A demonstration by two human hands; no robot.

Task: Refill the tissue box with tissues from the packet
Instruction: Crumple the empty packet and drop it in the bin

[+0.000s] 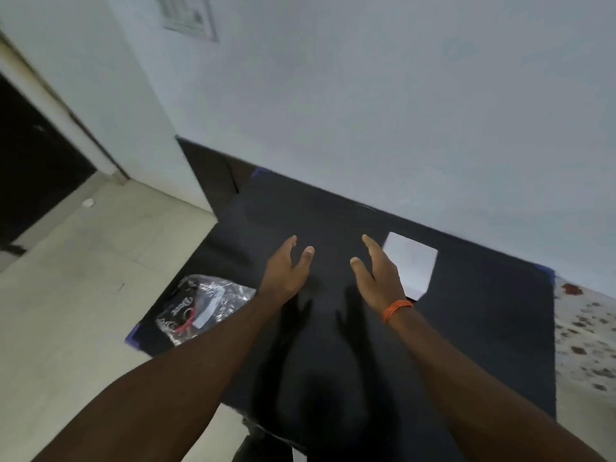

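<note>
A white cube-shaped tissue box [411, 263] stands on the black table [466, 328] near the wall, just right of my right hand [380, 275]. A clear plastic tissue packet [203, 308] with red and white print lies at the table's left front corner. My left hand [286, 271] hovers over the middle of the table, fingers spread, holding nothing. My right hand is also open and empty, with an orange band on its wrist; it covers part of the box's left side. The two palms face each other, apart.
A white wall [366, 111] runs along the table's far edge. Beige floor tiles [83, 278] lie to the left, with a dark doorway [30, 168] beyond. A speckled surface [586, 341] adjoins the table on the right.
</note>
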